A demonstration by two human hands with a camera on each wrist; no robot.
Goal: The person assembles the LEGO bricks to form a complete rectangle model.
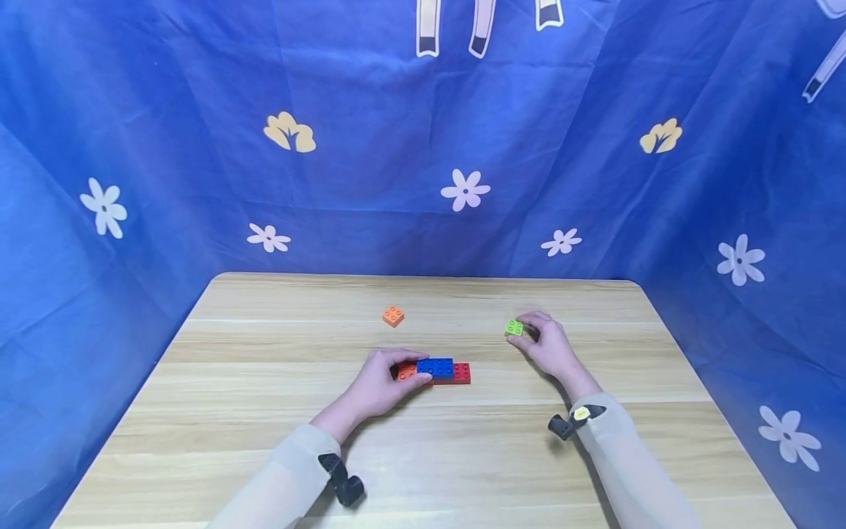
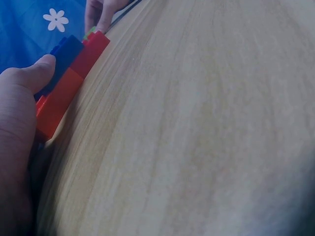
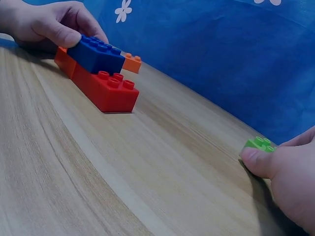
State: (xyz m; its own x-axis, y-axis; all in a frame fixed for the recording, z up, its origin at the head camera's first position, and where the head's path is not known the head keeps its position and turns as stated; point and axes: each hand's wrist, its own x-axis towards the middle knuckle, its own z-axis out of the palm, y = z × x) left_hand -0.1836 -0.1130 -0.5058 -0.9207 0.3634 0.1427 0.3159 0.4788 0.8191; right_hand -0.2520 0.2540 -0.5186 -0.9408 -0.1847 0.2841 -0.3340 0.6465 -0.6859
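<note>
Closest to us are our pale sleeves, one on each arm. Our left hand pinches the blue brick between thumb and fingers. The blue brick sits on top of a dark orange brick, by that hand, and a red brick, farther from it, lined up end to end. Our right hand, well apart, pinches a green brick. Past our left hand, a small orange brick lies alone on the wooden table
</note>
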